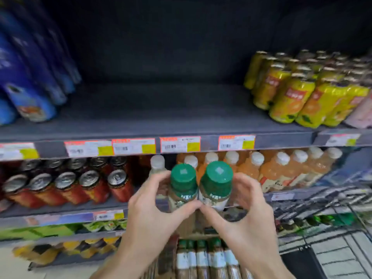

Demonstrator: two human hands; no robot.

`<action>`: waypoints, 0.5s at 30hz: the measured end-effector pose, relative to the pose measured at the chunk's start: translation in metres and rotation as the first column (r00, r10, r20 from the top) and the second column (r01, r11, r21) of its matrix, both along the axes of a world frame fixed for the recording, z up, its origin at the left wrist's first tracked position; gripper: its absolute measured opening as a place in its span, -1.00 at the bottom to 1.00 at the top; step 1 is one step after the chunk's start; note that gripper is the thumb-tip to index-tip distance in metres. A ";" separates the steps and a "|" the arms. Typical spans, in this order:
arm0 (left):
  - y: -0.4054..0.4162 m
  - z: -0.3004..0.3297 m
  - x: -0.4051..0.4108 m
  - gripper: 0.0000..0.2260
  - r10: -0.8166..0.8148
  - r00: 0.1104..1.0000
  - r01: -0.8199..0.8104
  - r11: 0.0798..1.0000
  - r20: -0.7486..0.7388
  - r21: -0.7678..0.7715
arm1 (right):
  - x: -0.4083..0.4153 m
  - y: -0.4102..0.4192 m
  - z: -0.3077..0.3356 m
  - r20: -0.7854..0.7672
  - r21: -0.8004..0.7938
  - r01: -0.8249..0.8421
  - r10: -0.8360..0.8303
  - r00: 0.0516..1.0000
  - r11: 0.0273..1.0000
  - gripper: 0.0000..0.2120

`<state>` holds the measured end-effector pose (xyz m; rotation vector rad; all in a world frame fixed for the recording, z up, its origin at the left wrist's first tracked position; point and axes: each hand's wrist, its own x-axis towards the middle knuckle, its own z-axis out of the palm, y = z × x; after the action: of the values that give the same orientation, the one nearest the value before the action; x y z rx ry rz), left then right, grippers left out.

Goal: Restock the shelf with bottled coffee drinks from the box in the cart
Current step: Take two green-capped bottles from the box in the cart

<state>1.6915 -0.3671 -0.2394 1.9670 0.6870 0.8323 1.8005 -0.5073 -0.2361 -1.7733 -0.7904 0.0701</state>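
I see left hand [149, 214] gripping one green-capped coffee bottle [183, 188], right hand [247, 214] gripping a second bottle [216, 186], side by side, below the bare grey shelf [161, 115]. Box [203, 260] beneath holds more bottles; wire cart [332, 228] at right

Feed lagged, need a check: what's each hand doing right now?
Left hand: closed on the left green-capped bottle.
Right hand: closed on the right green-capped bottle.
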 end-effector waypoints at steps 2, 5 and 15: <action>0.013 0.041 0.006 -0.47 -0.021 0.998 0.017 0.998 0.067 0.060 | 0.007 0.013 0.040 0.072 0.061 -0.033 0.028 0.997 0.998 -0.40; 0.030 0.092 0.016 -0.50 -0.076 0.990 0.056 0.985 0.117 0.162 | 0.021 0.031 0.084 0.108 0.118 -0.071 0.058 0.992 0.990 -0.40; 0.080 0.163 0.058 -0.56 -0.081 0.985 0.049 0.978 0.153 0.201 | 0.062 0.082 0.157 0.158 0.100 -0.069 0.053 0.986 0.993 -0.38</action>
<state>1.7491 -0.2872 -0.0762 2.0578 0.4579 1.0384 1.8626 -0.4252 -0.0796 -1.6697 -0.9440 -0.0690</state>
